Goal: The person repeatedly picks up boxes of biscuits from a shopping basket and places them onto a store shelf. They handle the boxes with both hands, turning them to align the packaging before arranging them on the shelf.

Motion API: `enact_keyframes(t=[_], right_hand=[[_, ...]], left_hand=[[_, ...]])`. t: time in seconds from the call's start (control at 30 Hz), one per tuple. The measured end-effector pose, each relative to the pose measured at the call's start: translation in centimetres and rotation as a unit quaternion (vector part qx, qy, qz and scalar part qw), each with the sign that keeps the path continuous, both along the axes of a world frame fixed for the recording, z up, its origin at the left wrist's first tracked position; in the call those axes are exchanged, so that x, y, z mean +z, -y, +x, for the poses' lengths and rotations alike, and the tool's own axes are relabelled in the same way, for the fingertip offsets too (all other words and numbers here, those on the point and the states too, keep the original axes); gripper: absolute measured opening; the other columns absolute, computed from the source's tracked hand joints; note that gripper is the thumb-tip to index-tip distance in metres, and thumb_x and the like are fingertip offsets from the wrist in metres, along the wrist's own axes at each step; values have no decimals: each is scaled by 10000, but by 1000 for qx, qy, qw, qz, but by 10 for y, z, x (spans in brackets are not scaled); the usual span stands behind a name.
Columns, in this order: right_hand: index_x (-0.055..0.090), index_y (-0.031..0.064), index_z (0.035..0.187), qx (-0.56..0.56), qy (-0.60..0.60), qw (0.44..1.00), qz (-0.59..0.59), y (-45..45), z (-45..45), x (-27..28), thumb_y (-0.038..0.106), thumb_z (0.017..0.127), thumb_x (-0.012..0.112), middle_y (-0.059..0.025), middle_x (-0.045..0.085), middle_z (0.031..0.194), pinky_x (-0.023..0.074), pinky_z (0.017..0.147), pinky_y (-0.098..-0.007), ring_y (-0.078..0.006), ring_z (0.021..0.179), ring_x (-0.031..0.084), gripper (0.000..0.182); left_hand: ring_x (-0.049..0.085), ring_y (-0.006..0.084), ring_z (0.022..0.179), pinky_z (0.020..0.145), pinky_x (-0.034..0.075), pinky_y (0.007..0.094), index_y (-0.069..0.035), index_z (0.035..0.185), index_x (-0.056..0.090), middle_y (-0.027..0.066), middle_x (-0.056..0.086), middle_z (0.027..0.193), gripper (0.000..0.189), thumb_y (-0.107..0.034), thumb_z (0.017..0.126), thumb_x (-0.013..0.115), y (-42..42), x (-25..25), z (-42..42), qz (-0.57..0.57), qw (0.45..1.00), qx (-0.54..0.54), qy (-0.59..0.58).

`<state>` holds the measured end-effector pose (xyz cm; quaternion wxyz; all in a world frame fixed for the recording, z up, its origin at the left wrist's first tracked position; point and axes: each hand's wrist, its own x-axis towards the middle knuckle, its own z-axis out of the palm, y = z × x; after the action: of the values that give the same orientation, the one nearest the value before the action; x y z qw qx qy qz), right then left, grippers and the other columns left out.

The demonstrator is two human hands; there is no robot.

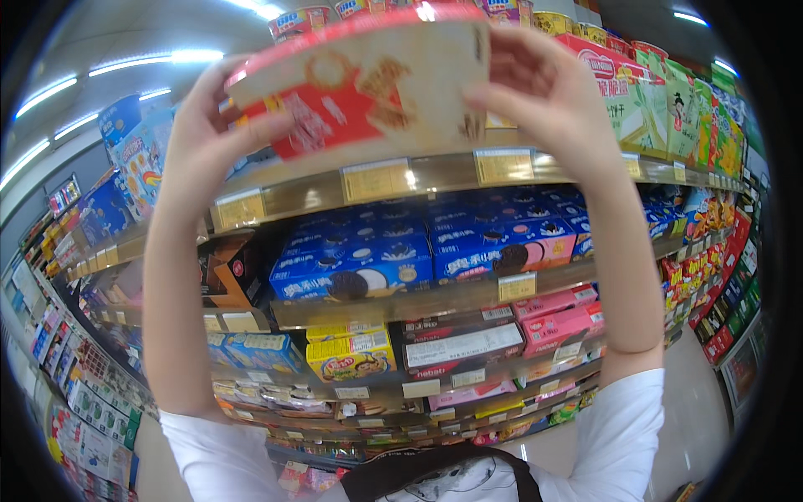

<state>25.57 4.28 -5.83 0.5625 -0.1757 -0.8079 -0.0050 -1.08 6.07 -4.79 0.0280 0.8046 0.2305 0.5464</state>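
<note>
Both my arms reach up and forward, with a cream and red biscuit carton (401, 81) between my hands. My left hand (216, 128) grips its left end, thumb across the front face. On the opposite end, my right hand (542, 88) holds on with its thumb at the front edge. The carton is tilted and slightly blurred, with pictures of biscuits on its face. It hovers in front of the top shelf (439, 179) and hides much of what stands there. Yellow price tags (376, 180) line the shelf's front edge below the carton.
Blue sandwich-biscuit boxes (351, 257) fill the shelf below. Lower down are nabati wafer boxes (464, 351) and a yellow snack box (351, 357). Green snack bags (680, 113) stand at upper right, instant-noodle tubs (301, 22) behind the carton. Another stocked shelf (94, 401) runs along the left.
</note>
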Motion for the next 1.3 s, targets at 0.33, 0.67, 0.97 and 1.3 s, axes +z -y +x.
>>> enact_keyframes(t=[0.33, 0.67, 0.97, 1.3], right_hand=[[506, -28, 971, -248, 269, 930, 3, -95, -37, 120, 217, 577, 667, -135, 555, 921, 439, 691, -273, -190, 813, 542, 491], [571, 14, 864, -332, 423, 840, -69, -161, -67, 95, 76, 538, 682, -123, 587, 821, 450, 660, -312, -223, 778, 564, 351], [535, 15, 958, -446, 487, 741, -123, -179, -67, 102, 52, 600, 665, -112, 561, 947, 467, 686, -318, -224, 868, 548, 382], [493, 32, 1039, -455, 478, 740, -130, -168, -64, 103, 107, 616, 671, -99, 547, 982, 464, 703, -321, -225, 874, 545, 465]], left_hand=[[533, 192, 857, 747, 428, 304, -14, 925, 462, 138, 558, 895, 365, -177, 654, 644, -84, 78, 3, -48, 960, 237, -145], [529, 168, 863, 697, 460, 272, -19, 967, 414, 119, 529, 910, 378, -113, 669, 627, -141, 61, -3, -247, 927, 237, -156], [587, 192, 716, 621, 477, 265, 33, 776, 567, 152, 590, 772, 344, -211, 569, 692, -180, 54, 29, -184, 901, 318, -229], [574, 153, 774, 659, 484, 246, 13, 972, 480, 114, 563, 896, 398, -141, 646, 648, -183, 61, 32, -275, 881, 280, -264]])
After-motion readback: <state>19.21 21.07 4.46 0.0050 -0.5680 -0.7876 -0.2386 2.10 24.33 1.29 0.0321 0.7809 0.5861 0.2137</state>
